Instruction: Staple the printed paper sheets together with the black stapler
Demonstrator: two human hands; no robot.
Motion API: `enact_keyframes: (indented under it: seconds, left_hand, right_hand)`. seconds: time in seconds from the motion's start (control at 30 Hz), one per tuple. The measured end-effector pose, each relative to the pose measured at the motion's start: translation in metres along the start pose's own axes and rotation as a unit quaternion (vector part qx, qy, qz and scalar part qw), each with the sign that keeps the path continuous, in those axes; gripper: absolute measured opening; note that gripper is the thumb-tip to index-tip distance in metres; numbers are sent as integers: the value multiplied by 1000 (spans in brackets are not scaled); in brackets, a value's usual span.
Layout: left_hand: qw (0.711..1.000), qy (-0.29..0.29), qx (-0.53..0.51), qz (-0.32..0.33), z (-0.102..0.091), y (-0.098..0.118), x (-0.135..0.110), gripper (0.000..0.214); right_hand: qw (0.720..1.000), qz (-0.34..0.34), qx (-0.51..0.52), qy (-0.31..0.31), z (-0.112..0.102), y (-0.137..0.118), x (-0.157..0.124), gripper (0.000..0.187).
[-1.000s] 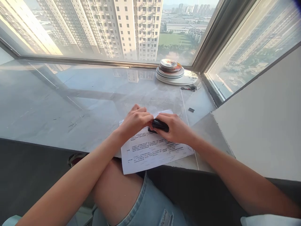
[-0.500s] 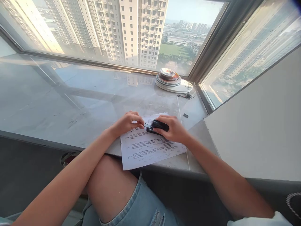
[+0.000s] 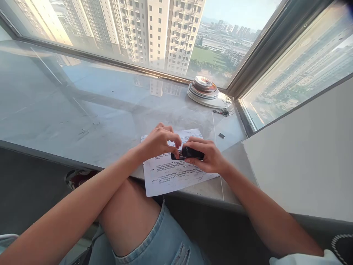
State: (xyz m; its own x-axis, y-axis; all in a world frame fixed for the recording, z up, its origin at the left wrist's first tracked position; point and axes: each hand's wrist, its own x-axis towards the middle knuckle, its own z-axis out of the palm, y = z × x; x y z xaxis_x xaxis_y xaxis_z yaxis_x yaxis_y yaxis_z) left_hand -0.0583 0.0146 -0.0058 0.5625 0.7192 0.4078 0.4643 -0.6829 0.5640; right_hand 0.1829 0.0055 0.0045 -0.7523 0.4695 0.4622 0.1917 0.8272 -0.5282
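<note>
A black stapler (image 3: 192,152) lies over the printed paper (image 3: 171,180) on the stone windowsill. My right hand (image 3: 207,155) is wrapped round its rear part, fingers over the top and thumb along the near side. At the stapler's left end is my left hand (image 3: 162,141), its thumb against the front part and its index finger curled above. The stapler's top and base look parted there. Fingers hide part of the front, so I cannot see whether anything small is between them. A short dark grey strip, like a row of staples (image 3: 221,135), rests right of the paper.
A stack of plates (image 3: 205,92) stands in the window corner, with a keyring (image 3: 223,112) just in front. A white wall (image 3: 300,154) borders the sill on the right. The sill's front edge (image 3: 121,173) runs above my bare knee.
My left hand has shifted right and in against the stapler's front; the flat piece pulled out there no longer shows. My right hand still grips the stapler. The view has tilted slightly.
</note>
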Motion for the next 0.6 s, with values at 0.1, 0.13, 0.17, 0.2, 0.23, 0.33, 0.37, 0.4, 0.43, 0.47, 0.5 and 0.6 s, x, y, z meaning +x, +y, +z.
enact_keyframes:
  seconds: [0.1, 0.13, 0.17, 0.2, 0.23, 0.33, 0.37, 0.4, 0.43, 0.47, 0.5, 0.6]
  left_hand:
    - [1000, 1, 15, 5, 0, 2, 1, 15]
    - [1000, 11, 19, 2, 0, 3, 1, 15]
    - [999, 25, 22, -2, 0, 3, 1, 16]
    - [999, 34, 24, -6, -1, 3, 2, 17]
    - [999, 34, 25, -6, -1, 3, 2, 18]
    - [1000, -16, 13, 7, 0, -2, 0, 18]
    - [999, -34, 5, 8, 0, -5, -1, 17]
    - [999, -46, -5, 7, 0, -7, -3, 16]
    - [999, -51, -14, 3, 0, -10, -6, 14]
    - [999, -49, -22, -3, -1, -12, -8, 13]
    - [999, -44, -28, -9, -1, -14, -11, 11]
    - [999, 8, -11, -41, -1, -14, -15, 12]
  right_hand:
    - [1000, -13, -3, 3, 2, 0, 0, 24]
    - [1000, -7, -3, 17, 2, 0, 1, 25]
    - [999, 2, -6, 32, 3, 1, 1, 26]
    - [999, 9, -13, 39, 3, 2, 1, 27]
    - [999, 11, -25, 35, 3, 3, 1, 28]
    - [997, -6, -71, -19, 1, 7, 0, 30]
    - [996, -8, -84, -30, 0, 8, -1, 30]
    - [995, -7, -93, -32, -1, 9, -1, 30]
    - [994, -4, -101, -27, -2, 10, -2, 30]
    - [994, 0, -109, -24, -2, 10, -3, 30]
    - [993, 3, -116, -22, -2, 10, -3, 30]
    - [991, 2, -129, -32, -1, 9, -4, 27]
